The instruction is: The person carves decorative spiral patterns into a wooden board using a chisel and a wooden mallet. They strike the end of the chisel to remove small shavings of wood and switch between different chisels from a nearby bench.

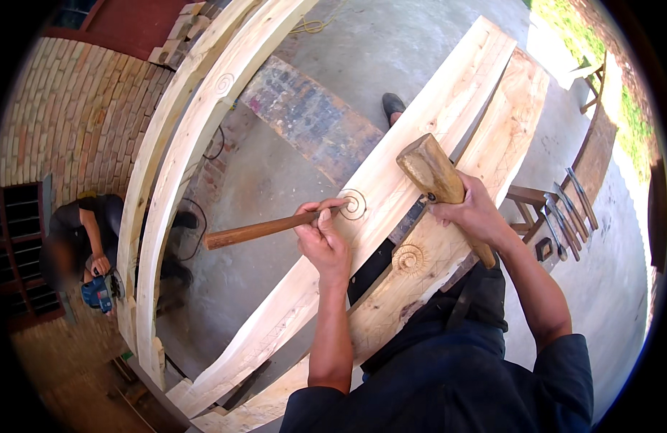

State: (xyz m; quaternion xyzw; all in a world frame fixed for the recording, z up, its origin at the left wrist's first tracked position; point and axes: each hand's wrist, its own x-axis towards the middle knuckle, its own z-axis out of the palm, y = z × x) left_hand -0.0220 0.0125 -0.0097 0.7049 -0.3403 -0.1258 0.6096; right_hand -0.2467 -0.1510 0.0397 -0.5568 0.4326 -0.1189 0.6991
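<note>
My left hand is closed around a wood-handled chisel, near its metal end. The chisel's tip meets a spiral carving on a long pale wooden beam. In my right hand is a wooden mallet, gripped by its handle, its head raised above the beam and apart from the chisel. Closer to my body lies a second beam with a carved round rosette. Pencil lines run over both beams.
Several chisels lie on a narrow bench at the right. Two curved beams stretch along the left. Beyond them a co-worker holds a blue power tool. A paint-stained board and a black cable are on the floor.
</note>
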